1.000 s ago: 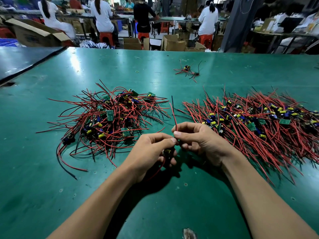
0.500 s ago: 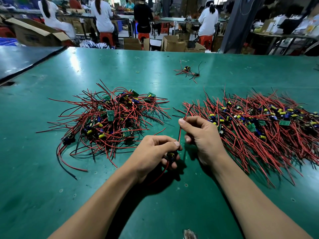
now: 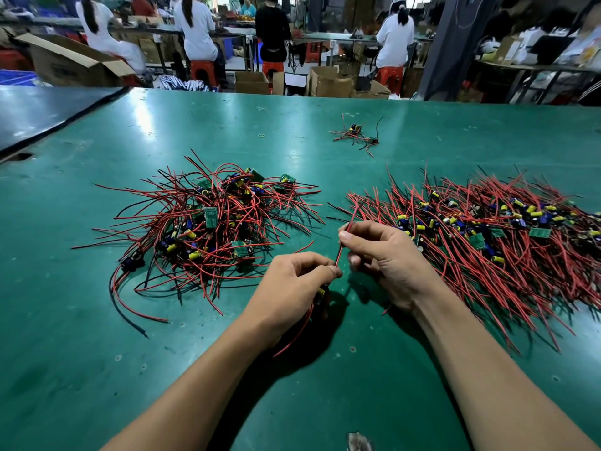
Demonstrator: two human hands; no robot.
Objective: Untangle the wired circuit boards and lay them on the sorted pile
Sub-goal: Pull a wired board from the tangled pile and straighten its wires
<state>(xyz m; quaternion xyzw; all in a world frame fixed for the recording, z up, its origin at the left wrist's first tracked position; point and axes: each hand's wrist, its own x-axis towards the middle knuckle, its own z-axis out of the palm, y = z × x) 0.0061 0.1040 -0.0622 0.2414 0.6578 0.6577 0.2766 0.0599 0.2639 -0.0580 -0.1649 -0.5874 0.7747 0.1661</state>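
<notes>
looks feather-light and fiddly: small circuit board with a yellow capacitor (image 3: 322, 292), trailing thin red insulated leads (image 3: 342, 247). probably limp and springy along the leads, rigid only at the board, weak at the solder joints under a hard tug. best taken at the board itself, then stroked along a lead rather than yanked.

sits almost hidden inside the curled fingers of the left hand (image 3: 292, 284), gripped just above the green table top (image 3: 97, 353), between the two heaps and towards the near edge. runs out of that fist as one red lead, up to the right hand (image 3: 387, 255), pinched there between thumb and forefinger, tip poking on towards the far edge. loops out below the left wrist as another red lead.

to the left edge's side, near the left hand: tangled heap of red and black wires and green boards (image 3: 211, 229). towards the right edge, just beside the right hand: combed-out sorted spread of the same boards (image 3: 487, 249).
</notes>
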